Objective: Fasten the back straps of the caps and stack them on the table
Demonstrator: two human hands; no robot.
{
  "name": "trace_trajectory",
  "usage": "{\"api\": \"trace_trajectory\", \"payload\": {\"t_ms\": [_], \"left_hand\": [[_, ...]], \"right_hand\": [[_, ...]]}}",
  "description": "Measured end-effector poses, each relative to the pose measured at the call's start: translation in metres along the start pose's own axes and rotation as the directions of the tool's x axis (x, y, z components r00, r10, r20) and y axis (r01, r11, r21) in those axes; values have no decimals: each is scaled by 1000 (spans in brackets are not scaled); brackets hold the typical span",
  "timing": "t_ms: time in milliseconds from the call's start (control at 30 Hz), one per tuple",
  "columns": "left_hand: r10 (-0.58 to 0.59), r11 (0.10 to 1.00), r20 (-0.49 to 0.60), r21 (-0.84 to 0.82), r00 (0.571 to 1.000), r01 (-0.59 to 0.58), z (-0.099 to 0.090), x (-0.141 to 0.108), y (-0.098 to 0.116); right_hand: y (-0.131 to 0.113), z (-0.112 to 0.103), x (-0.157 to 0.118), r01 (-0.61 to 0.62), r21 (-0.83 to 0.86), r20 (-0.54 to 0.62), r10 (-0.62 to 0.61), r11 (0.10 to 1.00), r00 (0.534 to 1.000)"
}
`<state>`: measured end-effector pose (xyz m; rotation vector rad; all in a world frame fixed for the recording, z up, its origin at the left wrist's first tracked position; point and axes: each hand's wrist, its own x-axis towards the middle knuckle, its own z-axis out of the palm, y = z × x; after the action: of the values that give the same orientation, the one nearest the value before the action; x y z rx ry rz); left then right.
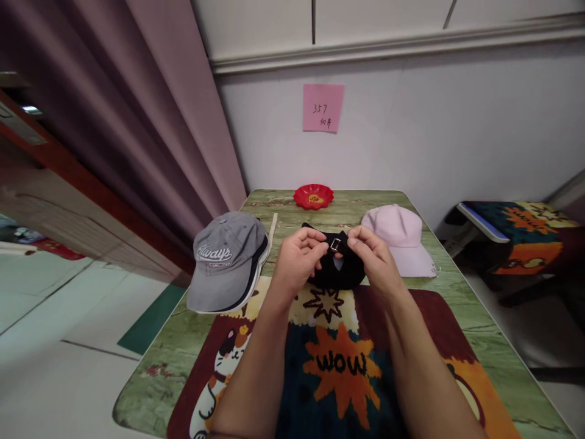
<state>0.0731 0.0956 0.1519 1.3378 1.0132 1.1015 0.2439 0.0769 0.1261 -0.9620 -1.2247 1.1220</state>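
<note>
Between my hands is a black cap (342, 277), its back strap with a small metal buckle (335, 245) turned toward me. My left hand (301, 256) pinches the strap just left of the buckle. On the other side, my right hand (372, 251) grips the strap between thumb and fingers. The cap's lower part rests at the far edge of the patterned mat (329, 396). A stack of caps stands to the left, topped by a grey cap (228, 256) with white lettering. To the right lies a pale pink cap (397, 235), close behind my right hand.
A red scalloped dish (313, 197) sits at the back of the green wood-patterned table (150, 384). Behind it is a wall with a pink note (323, 108). A purple curtain (183, 91) hangs at the left. Another mat-covered surface (525, 238) stands at the right.
</note>
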Motion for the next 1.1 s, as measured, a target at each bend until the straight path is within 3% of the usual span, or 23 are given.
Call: {"api": "trace_trajectory", "payload": {"t_ms": [200, 400, 667, 833, 933, 1100], "left_hand": [[127, 974, 66, 180, 990, -137, 1, 0, -1], [297, 893, 129, 312, 946, -323, -2, 3, -8], [323, 868, 137, 351, 936, -351, -1, 1, -6], [488, 683, 160, 543, 858, -489, 2, -4, 0], [527, 575, 193, 636, 827, -515, 2, -5, 2], [550, 542, 214, 644, 808, -539, 2, -3, -3]], "right_hand": [[1, -1, 1, 47, -38, -1, -47, 998, 999], [-1, -2, 1, 69, -82, -3, -69, 994, 998], [-3, 4, 0, 78, -71, -20, -79, 994, 997], [-2, 5, 1, 116, -56, -20, -118, 992, 993], [0, 3, 2, 160, -104, -31, -164, 982, 986], [-1, 3, 3, 188, -166, -29, -195, 968, 980]]}}
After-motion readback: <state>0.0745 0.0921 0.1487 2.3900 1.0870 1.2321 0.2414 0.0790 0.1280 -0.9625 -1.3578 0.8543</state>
